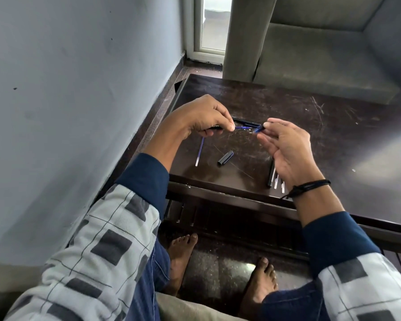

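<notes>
Both hands are up off the dark scratched wooden tabletop (333,126), just beyond the short black plastic pen cap (225,158) that lies on it, and the work in hand looks like putting a pen together.

The left hand (201,119), beyond and left of the cap, has its fingers curled round a black pen barrel (214,129). Its thumb and forefinger pinch together where a thin blue ink refill (244,128) comes out. The right hand (287,154), to the right of the cap, pinches a small dark blue tip piece (260,129) between thumb and forefinger, with its other 3 fingers spread loose.

The refill's long axis matters most here. It runs almost level from one pinch to the other, dipping slightly toward the right hand, directly beyond the cap. The refill already points at the tip piece, and the right hand is nearer its free end. I judge the next move is a straight slide along that line, with the left hand holding the barrel steady. Whether the refill's end is already inside the tip piece I cannot tell.

On the tabletop, a second blue-and-clear refill (199,151) lies left of the cap. A whole black pen (245,122) lies beyond the cap, behind the held refill. A black tube with a few pale refills (271,174) lies right of the cap, partly hidden by the right wrist.
</notes>
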A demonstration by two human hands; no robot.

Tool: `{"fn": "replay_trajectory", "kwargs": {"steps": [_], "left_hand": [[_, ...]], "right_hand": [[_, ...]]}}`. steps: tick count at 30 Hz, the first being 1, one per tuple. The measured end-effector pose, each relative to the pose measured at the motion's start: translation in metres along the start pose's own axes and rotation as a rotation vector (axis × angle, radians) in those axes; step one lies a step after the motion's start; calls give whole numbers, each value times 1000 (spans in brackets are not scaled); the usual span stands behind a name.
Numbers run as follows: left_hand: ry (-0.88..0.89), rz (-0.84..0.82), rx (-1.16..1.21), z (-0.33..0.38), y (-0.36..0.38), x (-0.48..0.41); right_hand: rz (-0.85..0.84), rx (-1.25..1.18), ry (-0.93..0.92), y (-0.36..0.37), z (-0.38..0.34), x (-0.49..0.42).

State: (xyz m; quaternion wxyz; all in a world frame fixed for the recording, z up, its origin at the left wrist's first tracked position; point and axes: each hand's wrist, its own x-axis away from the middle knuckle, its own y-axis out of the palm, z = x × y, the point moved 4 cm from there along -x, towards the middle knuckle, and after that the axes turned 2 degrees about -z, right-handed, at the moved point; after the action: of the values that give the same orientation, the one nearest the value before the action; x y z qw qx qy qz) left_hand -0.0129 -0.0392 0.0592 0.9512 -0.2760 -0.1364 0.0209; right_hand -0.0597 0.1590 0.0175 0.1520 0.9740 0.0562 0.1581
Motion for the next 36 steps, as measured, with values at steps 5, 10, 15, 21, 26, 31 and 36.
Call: {"fn": "replay_trajectory", "kwargs": {"steps": [5,10,15,21,26,31,36], "left_hand": [[-1,-14,-5,0,2,0],[1,-13,-11,-1,3,-1],[-5,-14,-10,-1,4,-1],[1,-9,-18,-2,5,-2],[20,20,-16,-3,4,-4],[53,-4,-42,-1,8,-7],[81,-12,-70,0,9,-8]], "right_hand": [[20,-141,37,3,7,0],[8,-170,57,5,11,1],[-10,-184,79,7,13,4],[-32,-182,91,9,15,7],[-57,-173,94,12,13,10],[-98,-97,93,15,16,12],[-109,-3,83,14,17,9]]}}
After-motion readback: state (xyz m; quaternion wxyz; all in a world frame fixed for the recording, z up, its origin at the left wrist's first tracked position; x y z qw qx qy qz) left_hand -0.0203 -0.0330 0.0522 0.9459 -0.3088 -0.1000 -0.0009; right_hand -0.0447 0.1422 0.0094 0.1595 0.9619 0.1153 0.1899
